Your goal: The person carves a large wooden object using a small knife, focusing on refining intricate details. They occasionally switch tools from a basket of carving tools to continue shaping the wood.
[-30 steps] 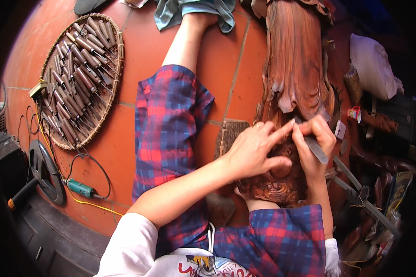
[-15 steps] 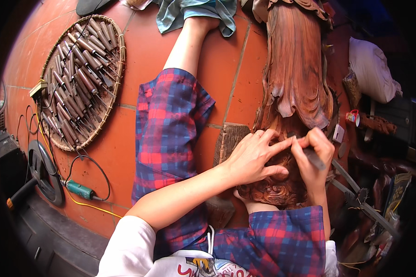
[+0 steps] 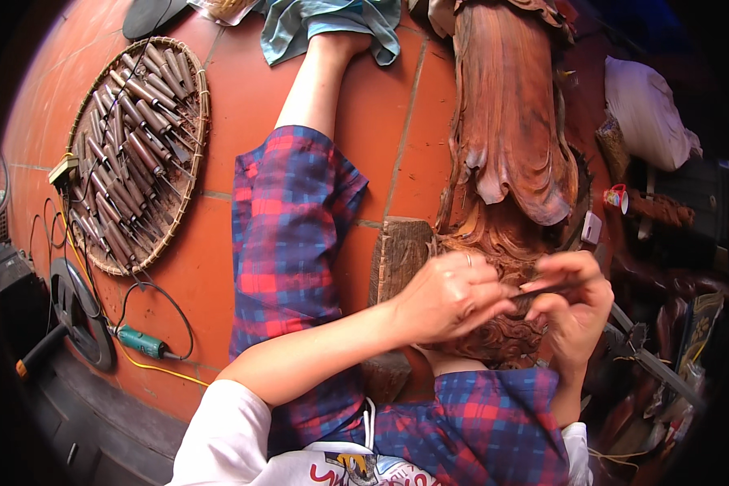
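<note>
Both my hands are over a reddish-brown wood carving point(image 3: 506, 336) that lies between my legs, its near end covered in carved curls. My right hand point(image 3: 575, 304) is closed around a slim dark carving tool point(image 3: 543, 292), held crosswise and smeared by motion. My left hand point(image 3: 454, 296) has its fingers bent and pressed together, their tips meeting the tool's left end. Whether they grip the tool or something small is blurred. Beyond my hands the carving runs on as long smooth folds point(image 3: 506, 121). A rough wood block point(image 3: 401, 259) stands just left of it.
A round woven tray point(image 3: 205, 113) at the left holds several wooden-handled carving chisels point(image 3: 134, 146). Below it lie a green power tool point(image 3: 140, 341) with cords and a black wheel-like ring point(image 3: 81, 316). At the right are a white sack point(image 3: 648, 113), a cup point(image 3: 617, 199) and a metal bar point(image 3: 664, 377).
My right hand has turned and shifted right, bringing the tool from upright to crosswise. The left hand's spread fingers have drawn together toward the tool. The view has shifted slightly.
</note>
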Tool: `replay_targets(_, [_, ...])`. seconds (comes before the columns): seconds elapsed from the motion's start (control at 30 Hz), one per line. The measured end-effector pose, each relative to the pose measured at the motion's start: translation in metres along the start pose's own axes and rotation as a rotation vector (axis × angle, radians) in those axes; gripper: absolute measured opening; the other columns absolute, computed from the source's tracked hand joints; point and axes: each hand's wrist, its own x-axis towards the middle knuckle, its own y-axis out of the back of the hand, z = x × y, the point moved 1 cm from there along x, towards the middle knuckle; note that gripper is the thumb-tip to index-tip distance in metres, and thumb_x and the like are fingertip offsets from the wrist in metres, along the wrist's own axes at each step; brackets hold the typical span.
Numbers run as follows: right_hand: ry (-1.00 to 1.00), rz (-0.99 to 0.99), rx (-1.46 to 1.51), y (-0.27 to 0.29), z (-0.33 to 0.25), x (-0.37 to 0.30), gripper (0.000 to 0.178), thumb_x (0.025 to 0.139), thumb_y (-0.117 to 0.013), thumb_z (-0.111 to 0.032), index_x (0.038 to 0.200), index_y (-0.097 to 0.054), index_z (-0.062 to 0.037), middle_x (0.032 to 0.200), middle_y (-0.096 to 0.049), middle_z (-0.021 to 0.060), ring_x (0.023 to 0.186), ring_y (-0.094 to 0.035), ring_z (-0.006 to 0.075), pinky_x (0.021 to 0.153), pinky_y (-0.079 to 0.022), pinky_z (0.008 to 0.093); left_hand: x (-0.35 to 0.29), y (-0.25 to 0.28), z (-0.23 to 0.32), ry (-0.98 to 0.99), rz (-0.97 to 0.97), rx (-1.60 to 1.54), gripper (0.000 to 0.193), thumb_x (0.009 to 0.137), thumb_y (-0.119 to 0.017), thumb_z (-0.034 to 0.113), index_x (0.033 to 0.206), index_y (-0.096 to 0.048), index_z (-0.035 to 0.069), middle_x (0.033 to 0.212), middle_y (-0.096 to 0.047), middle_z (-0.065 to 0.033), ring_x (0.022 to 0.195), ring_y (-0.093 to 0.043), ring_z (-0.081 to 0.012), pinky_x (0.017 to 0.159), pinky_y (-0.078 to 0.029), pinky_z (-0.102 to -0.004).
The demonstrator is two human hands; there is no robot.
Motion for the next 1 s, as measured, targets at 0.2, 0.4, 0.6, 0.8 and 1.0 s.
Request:
replay_targets(0.2, [0.638, -0.041, -0.791, 0.006, 0.019, 0.003, 0.03, 0.08, -0.073, 0.007, 0.106, -0.076, -0.0081, 0.093, -0.062, 0.0114, 0.073, -0.066, 0.0269, 0.06, -0.052, 0.0371, -0.001, -0.012, 0.017, 0.352, -0.235, -0.858, 0.032, 0.097, -0.071, 0.027, 0.079, -0.07, 0.0, 0.064, -0.066, -0.0087, 0.059, -0.065, -0.0145, 0.056, -0.048, -0.0345])
replay_targets(0.4, [0.488, 0.021, -0.489, 0.018, 0.023, 0.005, 0.025, 0.079, -0.077, -0.003, 0.102, -0.068, -0.0016, 0.095, -0.065, 0.0128, 0.082, -0.065, 0.0237, 0.075, -0.054, 0.0332, 0.0, -0.015, 0.01, 0.236, 0.002, -0.618, 0.021, 0.094, -0.071, 0.021, 0.085, -0.074, 0.002, 0.073, -0.07, -0.0109, 0.068, -0.069, -0.0269, 0.063, -0.052, -0.0378])
replay_targets(0.6, [0.399, 0.018, -0.481, 0.012, 0.035, 0.01, 0.014, 0.081, -0.073, 0.003, 0.095, -0.073, 0.0018, 0.102, -0.064, 0.0129, 0.084, -0.064, 0.0206, 0.078, -0.052, 0.0308, 0.0, -0.013, -0.012, 0.27, 0.128, 0.093, 0.052, 0.09, -0.074, 0.03, 0.136, -0.062, 0.008, 0.113, -0.064, -0.015, 0.104, -0.059, -0.0324, 0.093, -0.049, -0.042])
replay_targets(0.8, [0.294, 0.154, -0.418, 0.008, 0.041, 0.01, 0.003, 0.092, -0.068, 0.002, 0.09, -0.069, 0.003, 0.091, -0.067, 0.0121, 0.082, -0.065, 0.0197, 0.073, -0.052, 0.0295, -0.003, -0.023, -0.012, 0.216, -0.028, 0.15, 0.064, 0.093, -0.069, 0.04, 0.149, -0.052, 0.014, 0.128, -0.057, -0.0156, 0.115, -0.055, -0.0342, 0.101, -0.045, -0.0458])
replay_targets(1.0, [0.219, 0.037, -0.311, 0.008, 0.04, 0.009, 0.008, 0.096, -0.063, -0.001, 0.09, -0.067, 0.0035, 0.098, -0.068, 0.0148, 0.085, -0.067, 0.0208, 0.075, -0.054, 0.0311, -0.004, -0.022, -0.013, 0.231, -0.035, 0.128, 0.067, 0.093, -0.068, 0.041, 0.152, -0.049, 0.016, 0.127, -0.056, -0.0154, 0.115, -0.054, -0.0344, 0.1, -0.045, -0.046])
